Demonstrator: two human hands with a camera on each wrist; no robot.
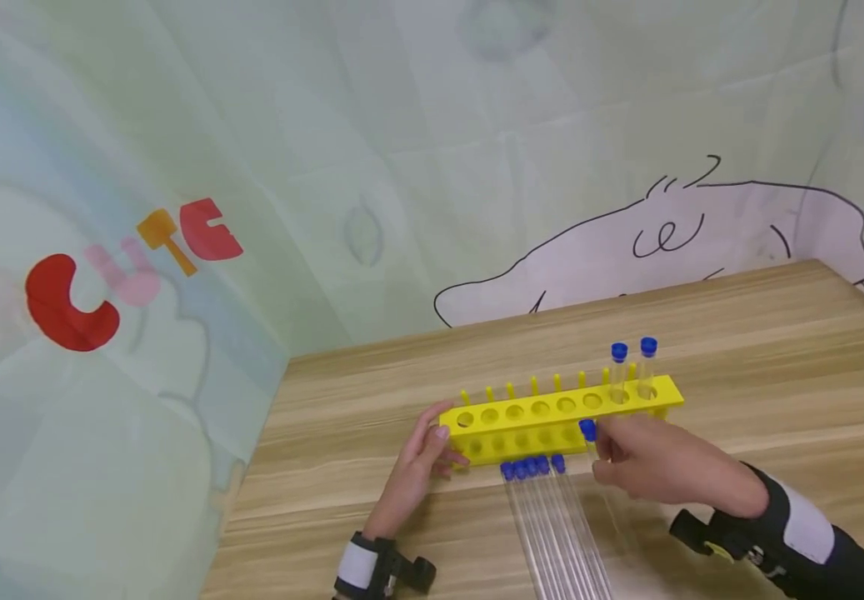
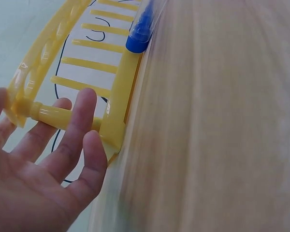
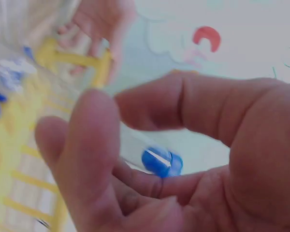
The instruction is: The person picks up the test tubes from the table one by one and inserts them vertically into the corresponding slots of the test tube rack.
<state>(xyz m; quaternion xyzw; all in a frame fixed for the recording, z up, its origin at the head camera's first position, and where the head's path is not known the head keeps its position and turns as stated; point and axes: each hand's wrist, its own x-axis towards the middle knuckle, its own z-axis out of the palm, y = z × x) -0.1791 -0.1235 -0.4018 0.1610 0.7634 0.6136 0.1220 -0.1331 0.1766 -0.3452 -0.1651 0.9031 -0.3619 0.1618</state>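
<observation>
Tally: two racked, one held, five lying loose

Head view: Count two standing tubes (image 1: 618, 373), with blue caps (image 1: 649, 343) uppermost, in the two rightmost holes of the yellow rack (image 1: 551, 418). With eight holes along the top, would judge the racking about a quarter done. Count five lying tubes (image 1: 551, 525) side by side on the wooden table (image 1: 342, 467), capped ends near the rack's front; would reckon these as left to do. Find the held tube (image 1: 588, 431) in the right hand (image 1: 660, 458), clamped near its cap, just in front of the rack, in no hole. See the left hand (image 1: 418, 458) at the rack's left end.

Left wrist view: Note thumb and fingers bent about that end, apparently in a light grip.

Right wrist view: Blurred. Make out thumb and fingertips together on the tube; cannot tell how firmly.
</observation>
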